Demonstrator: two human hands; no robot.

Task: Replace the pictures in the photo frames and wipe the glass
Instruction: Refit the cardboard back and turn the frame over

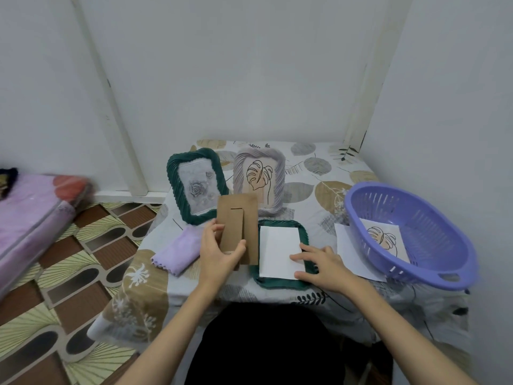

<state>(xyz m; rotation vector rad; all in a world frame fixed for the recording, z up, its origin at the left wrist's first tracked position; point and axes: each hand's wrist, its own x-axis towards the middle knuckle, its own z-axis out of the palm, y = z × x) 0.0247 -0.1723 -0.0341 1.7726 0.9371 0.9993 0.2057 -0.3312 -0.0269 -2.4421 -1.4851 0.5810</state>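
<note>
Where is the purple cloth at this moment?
In the head view, the purple cloth lies on the table at its left edge, just left of the left hand and in front of the dark green frame with the rose picture.

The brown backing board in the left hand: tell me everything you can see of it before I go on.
The brown backing board is a flat rectangular panel that looks like cardboard or fibreboard, with a long stand flap cut into its middle, lying nearly flush. The left hand grips its lower end, thumb on the face and fingers at its left edge, holding it raised and tilted above the table. It stands between the lilac cloth and the face-down green frame, overlapping the upright green frame in view.
</note>
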